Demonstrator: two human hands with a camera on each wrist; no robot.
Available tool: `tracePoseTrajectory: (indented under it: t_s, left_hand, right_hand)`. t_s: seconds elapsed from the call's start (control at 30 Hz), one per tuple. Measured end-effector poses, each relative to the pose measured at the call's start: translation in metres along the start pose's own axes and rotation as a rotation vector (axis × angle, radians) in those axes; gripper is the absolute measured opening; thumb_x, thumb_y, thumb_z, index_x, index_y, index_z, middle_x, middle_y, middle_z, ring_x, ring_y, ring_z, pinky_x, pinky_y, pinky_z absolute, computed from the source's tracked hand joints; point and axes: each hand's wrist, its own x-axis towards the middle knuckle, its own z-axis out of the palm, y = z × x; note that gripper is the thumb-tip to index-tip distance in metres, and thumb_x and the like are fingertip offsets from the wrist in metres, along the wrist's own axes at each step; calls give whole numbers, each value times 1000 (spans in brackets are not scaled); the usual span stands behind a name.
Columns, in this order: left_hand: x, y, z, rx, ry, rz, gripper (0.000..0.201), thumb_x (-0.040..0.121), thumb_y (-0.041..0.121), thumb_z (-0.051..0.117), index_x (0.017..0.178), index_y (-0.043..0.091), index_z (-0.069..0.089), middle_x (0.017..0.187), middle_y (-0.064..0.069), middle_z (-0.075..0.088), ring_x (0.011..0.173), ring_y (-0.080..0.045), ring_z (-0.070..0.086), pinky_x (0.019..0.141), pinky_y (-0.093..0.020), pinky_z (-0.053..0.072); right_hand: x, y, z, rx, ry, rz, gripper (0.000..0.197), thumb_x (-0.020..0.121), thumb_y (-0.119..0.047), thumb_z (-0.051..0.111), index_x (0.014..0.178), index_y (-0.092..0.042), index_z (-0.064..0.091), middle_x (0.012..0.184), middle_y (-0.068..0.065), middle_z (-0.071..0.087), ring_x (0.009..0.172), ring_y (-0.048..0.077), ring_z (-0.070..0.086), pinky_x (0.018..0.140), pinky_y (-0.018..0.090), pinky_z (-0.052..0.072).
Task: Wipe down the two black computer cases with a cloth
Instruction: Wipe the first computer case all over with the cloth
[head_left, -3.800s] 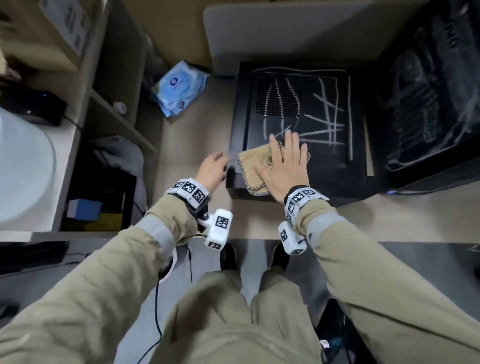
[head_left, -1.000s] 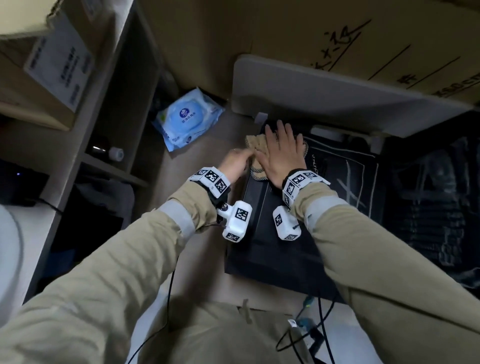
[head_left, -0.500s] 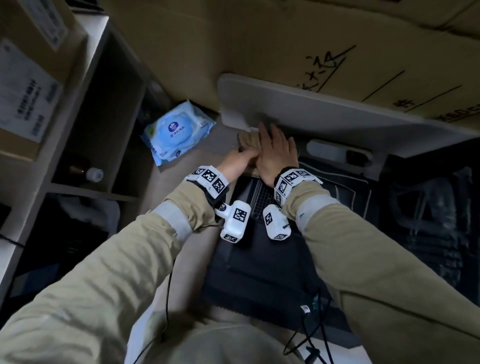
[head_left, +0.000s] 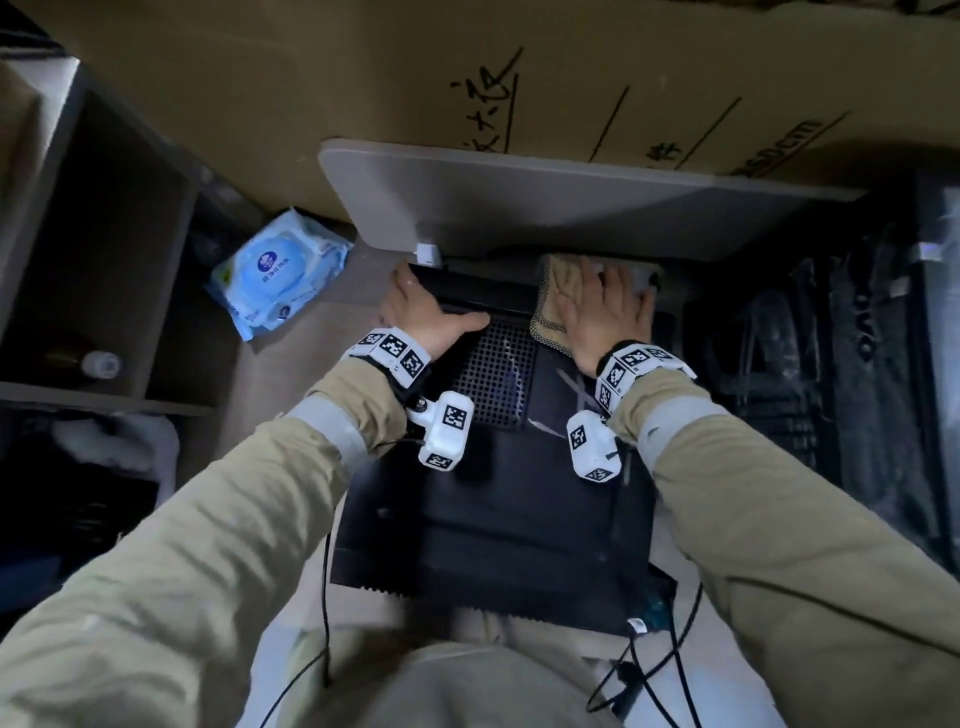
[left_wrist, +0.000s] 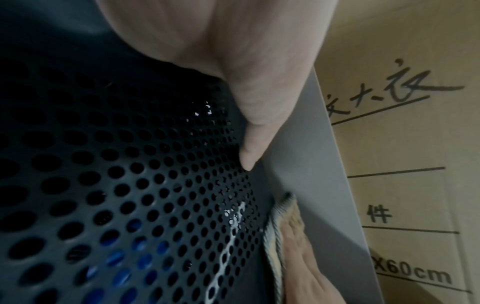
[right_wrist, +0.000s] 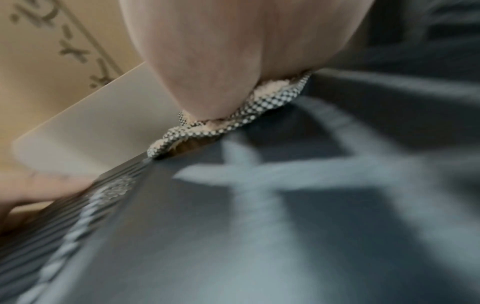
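Note:
A black computer case (head_left: 493, 509) lies flat below me, with a perforated vent (head_left: 493, 374) and pale streaks on its top. My left hand (head_left: 421, 312) grips its far left corner, thumb (left_wrist: 249, 123) lying along the vent's (left_wrist: 155, 185) far edge. My right hand (head_left: 602, 306) lies flat, fingers straight, pressing a beige cloth (head_left: 550, 306) onto the far right part of the top. In the right wrist view the cloth's checkered edge (right_wrist: 233, 123) bunches under the palm on the case (right_wrist: 259, 236). The second black case (head_left: 841, 374) stands at the right, streaked too.
A grey board (head_left: 519, 208) leans just behind the case, against a large cardboard box (head_left: 467, 78). A blue wet-wipe pack (head_left: 280, 270) lies on the floor at the left, beside a dark shelf unit (head_left: 104, 234). Cables (head_left: 649, 675) trail near the case's near right corner.
My right hand has slid the cloth to the right along the case's far edge. My left hand has drawn apart from it to the far left corner.

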Motion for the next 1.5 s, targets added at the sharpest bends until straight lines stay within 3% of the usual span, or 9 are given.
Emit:
tracePoseTrajectory:
  t_s: [0.37, 0.5, 0.6, 0.77, 0.93, 1.07, 1.13, 1.33, 1.5]
  left_hand:
    - [6, -5, 7, -31, 64, 24, 133, 62, 55, 87, 158, 9, 8, 162, -13, 20, 149, -31, 19, 123, -44, 19]
    - [21, -24, 4, -217, 32, 77, 123, 39, 61, 86, 144, 19, 37, 138, -2, 55, 129, -23, 52, 112, -44, 41]
    - [32, -42, 6, -300, -21, 99, 115, 42, 57, 86, 140, 22, 39, 133, 0, 58, 124, -21, 56, 109, -45, 44]
    - [16, -30, -4, -438, -89, 123, 101, 45, 51, 84, 133, 20, 46, 129, -2, 61, 121, -22, 58, 108, -43, 45]
    - [6, -30, -22, -694, -253, 43, 85, 53, 20, 81, 131, 13, 49, 118, -10, 67, 111, -26, 63, 103, -43, 49]
    - [3, -40, -33, -766, -324, 68, 66, 74, -19, 58, 133, 7, 44, 92, -6, 63, 82, -19, 61, 60, -17, 51]
    - [1, -42, -35, -800, -361, 99, 69, 69, -17, 57, 131, 11, 44, 87, -6, 59, 72, -15, 55, 49, -15, 44]
    - [8, -49, -37, -969, -416, 30, 85, 51, -1, 50, 135, -5, 43, 63, 1, 58, 60, -14, 51, 60, -27, 40]
    - [11, -51, -38, -974, -442, 27, 75, 58, 3, 53, 131, -14, 45, 83, -10, 62, 70, -21, 62, 65, -30, 52]
  right_hand:
    - [-22, 57, 0, 172, 150, 172, 64, 104, -40, 36, 160, -17, 15, 167, 16, 4, 154, 33, 2, 124, 49, 7]
    - [-25, 41, -8, 243, 135, 145, 75, 98, -34, 47, 160, -14, 9, 168, 14, 1, 155, 30, -1, 124, 50, 4]
    - [-29, 16, -22, 480, 182, 139, 91, 84, -31, 63, 158, -18, 13, 166, 6, 16, 150, 23, 19, 123, 45, 14]
    - [-40, 2, -24, 28, 221, 141, 62, 86, -41, 63, 137, -9, 50, 140, 20, 42, 127, 39, 40, 102, 46, 39]
    - [-38, -20, -28, 53, 130, 52, 38, 91, -22, 57, 127, -12, 62, 129, 17, 56, 120, 38, 50, 94, 38, 43]
    - [-27, -80, -21, 40, 30, -67, 33, 92, -25, 53, 121, -13, 64, 125, 16, 62, 116, 35, 56, 91, 34, 43]
    - [-21, -114, -13, 47, 2, -124, 35, 91, -26, 54, 123, -15, 64, 125, 14, 60, 117, 35, 55, 92, 35, 42]
    - [-6, -179, -1, 40, -56, -253, 41, 92, -24, 53, 131, -21, 63, 129, 11, 58, 121, 32, 52, 95, 33, 41]
    - [-8, -169, 4, 93, -39, -242, 37, 88, -31, 60, 123, -23, 67, 122, 7, 60, 117, 28, 54, 91, 32, 43]
